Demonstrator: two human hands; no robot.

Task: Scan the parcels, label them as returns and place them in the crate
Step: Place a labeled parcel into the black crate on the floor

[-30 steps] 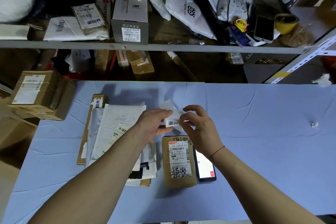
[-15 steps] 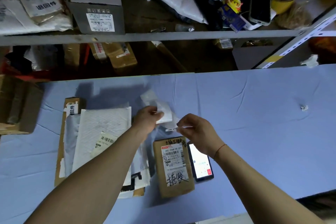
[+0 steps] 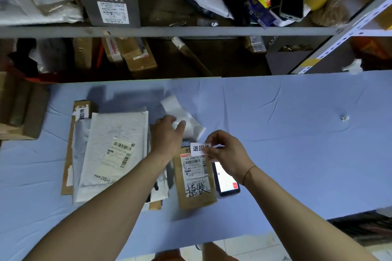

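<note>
The right hand (image 3: pixel 228 152) pinches a white sticker (image 3: pixel 198 148) just above the brown parcel (image 3: pixel 195 178). The left hand (image 3: pixel 168 133), up and left of the parcel, grips the sticker strip (image 3: pixel 180 112).

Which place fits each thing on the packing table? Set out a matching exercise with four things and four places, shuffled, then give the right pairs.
Things:
1. return sticker
2. phone
3. brown parcel
4. white padded mailer

Places:
A. lies on the blue cloth just right of the brown parcel, screen lit
B. pinched in the right hand
C. on top of the stack at the left of the table
D. flat between the stack and the phone, with handwriting on its label

Pairs: 1-B, 2-A, 3-D, 4-C
</note>
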